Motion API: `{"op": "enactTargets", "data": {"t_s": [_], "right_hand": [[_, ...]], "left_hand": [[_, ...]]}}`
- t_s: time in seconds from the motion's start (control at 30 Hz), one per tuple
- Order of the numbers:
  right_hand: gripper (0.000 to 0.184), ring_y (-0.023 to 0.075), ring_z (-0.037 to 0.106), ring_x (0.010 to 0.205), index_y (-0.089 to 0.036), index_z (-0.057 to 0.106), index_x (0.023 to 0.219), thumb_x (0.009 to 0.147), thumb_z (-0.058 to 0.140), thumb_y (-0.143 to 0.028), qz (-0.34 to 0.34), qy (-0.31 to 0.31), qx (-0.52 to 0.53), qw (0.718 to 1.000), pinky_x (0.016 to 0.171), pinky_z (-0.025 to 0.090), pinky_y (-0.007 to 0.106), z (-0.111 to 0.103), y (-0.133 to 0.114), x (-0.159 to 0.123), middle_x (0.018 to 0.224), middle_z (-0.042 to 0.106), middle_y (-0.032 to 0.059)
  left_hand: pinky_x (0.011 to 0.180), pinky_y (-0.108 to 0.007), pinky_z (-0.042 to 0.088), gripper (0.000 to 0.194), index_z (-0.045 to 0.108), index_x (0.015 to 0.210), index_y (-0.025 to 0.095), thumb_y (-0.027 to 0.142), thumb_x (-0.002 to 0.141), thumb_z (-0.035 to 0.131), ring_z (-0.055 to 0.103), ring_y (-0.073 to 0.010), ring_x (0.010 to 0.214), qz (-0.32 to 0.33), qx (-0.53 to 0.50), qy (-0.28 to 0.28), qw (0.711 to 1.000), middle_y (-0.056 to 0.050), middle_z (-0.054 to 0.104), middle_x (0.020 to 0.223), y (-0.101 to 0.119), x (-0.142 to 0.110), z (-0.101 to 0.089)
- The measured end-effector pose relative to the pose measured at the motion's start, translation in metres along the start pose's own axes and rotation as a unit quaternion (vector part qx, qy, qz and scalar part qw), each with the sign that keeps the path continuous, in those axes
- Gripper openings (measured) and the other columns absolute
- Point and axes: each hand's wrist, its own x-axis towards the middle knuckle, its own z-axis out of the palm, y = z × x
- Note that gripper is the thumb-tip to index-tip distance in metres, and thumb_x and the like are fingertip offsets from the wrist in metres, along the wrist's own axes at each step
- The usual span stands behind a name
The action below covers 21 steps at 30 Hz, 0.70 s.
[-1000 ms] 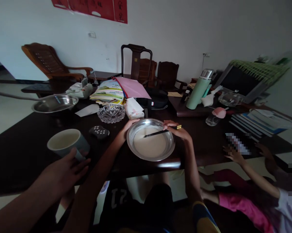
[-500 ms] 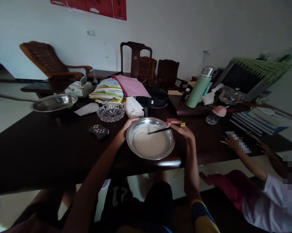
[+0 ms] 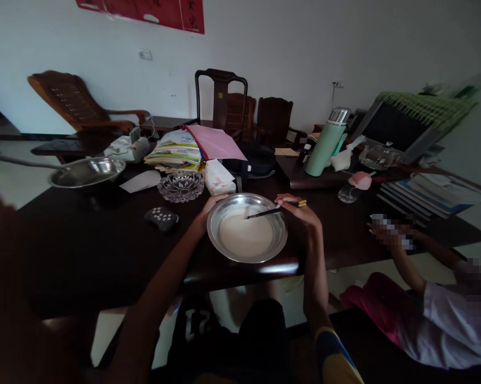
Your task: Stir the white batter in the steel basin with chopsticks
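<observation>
A metal bowl (image 3: 213, 242) of pale, milky liquid or thin batter (image 3: 244, 234) stands near the front edge of the dark table. My left hand (image 3: 210, 206) is closed on the bowl's left rim, its fingers partly hidden behind it. In my right hand (image 3: 298, 209), at the right rim, is a pair of black chopsticks (image 3: 264, 213) with gold ends. Their tips slant leftward into the liquid. A tissue pack (image 3: 219, 178) stands just behind the bowl. To the left lies a dark game controller (image 3: 161, 218).
Behind are a glass ashtray (image 3: 180, 186), paper stacks (image 3: 172, 149) and a metal pan (image 3: 86, 173). A green thermos (image 3: 326, 146) and pink-lidded cup (image 3: 350, 189) stand right. Another person (image 3: 444, 314) sits at far right, hands on a blurred-out object. A dark, blurred shape (image 3: 8, 298) fills the left edge.
A dark, blurred shape has come in at the left edge. The view has shifted slightly, and the other person's hands have moved closer together. My hands keep their places; the chopsticks have barely moved.
</observation>
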Motion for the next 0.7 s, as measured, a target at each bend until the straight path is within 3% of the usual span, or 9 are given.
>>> {"op": "enactTargets", "data": {"t_s": [0.1, 0.2, 0.33, 0.53, 0.7], "right_hand": [[0.045, 0.0295, 0.060, 0.125, -0.026, 0.076, 0.069, 0.081, 0.068, -0.069, 0.003, -0.048, 0.020, 0.999, 0.117, 0.038, 0.048, -0.006, -0.005, -0.004, 0.103, 0.074, 0.0054], [0.042, 0.0282, 0.060, 0.124, -0.026, 0.078, 0.072, 0.082, 0.069, -0.066, -0.023, -0.113, 0.018, 0.993, 0.116, 0.040, 0.046, 0.007, -0.009, -0.004, 0.105, 0.074, 0.0055], [0.039, 0.0264, 0.062, 0.118, -0.028, 0.077, 0.076, 0.080, 0.070, -0.065, -0.040, -0.081, 0.004, 0.996, 0.116, 0.040, 0.046, 0.021, -0.004, 0.003, 0.100, 0.074, 0.0042], [0.043, 0.0288, 0.062, 0.120, -0.026, 0.075, 0.070, 0.082, 0.068, -0.066, 0.001, -0.014, 0.007, 1.000, 0.119, 0.036, 0.050, -0.003, 0.001, 0.000, 0.098, 0.075, 0.0051], [0.043, 0.0290, 0.060, 0.124, -0.025, 0.076, 0.069, 0.083, 0.068, -0.065, -0.007, -0.094, 0.032, 0.995, 0.115, 0.040, 0.047, 0.003, -0.008, -0.004, 0.102, 0.074, 0.0054]], "left_hand": [[0.062, -0.029, 0.053, 0.009, 0.072, 0.080, 0.012, 0.016, 0.081, 0.063, 0.065, -0.0193, 0.056, -0.010, -0.003, 0.006, 1.000, -0.006, 0.071, 0.067, 0.002, 0.000, 0.000], [0.064, -0.030, 0.054, 0.009, 0.072, 0.082, 0.012, 0.016, 0.081, 0.064, 0.066, -0.0196, 0.058, -0.013, -0.001, -0.002, 1.000, -0.007, 0.071, 0.068, 0.002, 0.002, -0.001], [0.064, -0.030, 0.055, 0.011, 0.073, 0.079, 0.012, 0.017, 0.082, 0.063, 0.066, -0.0200, 0.058, -0.014, -0.019, -0.005, 1.000, -0.007, 0.071, 0.067, 0.000, 0.002, -0.002], [0.066, -0.032, 0.054, 0.019, 0.075, 0.076, 0.011, 0.019, 0.085, 0.059, 0.065, -0.0207, 0.058, -0.042, -0.033, -0.016, 0.998, -0.008, 0.071, 0.066, 0.000, 0.001, -0.001], [0.064, -0.029, 0.053, 0.015, 0.075, 0.079, 0.013, 0.014, 0.082, 0.061, 0.064, -0.0192, 0.058, 0.000, -0.022, -0.013, 1.000, -0.006, 0.071, 0.066, 0.002, 0.002, 0.000]]}}
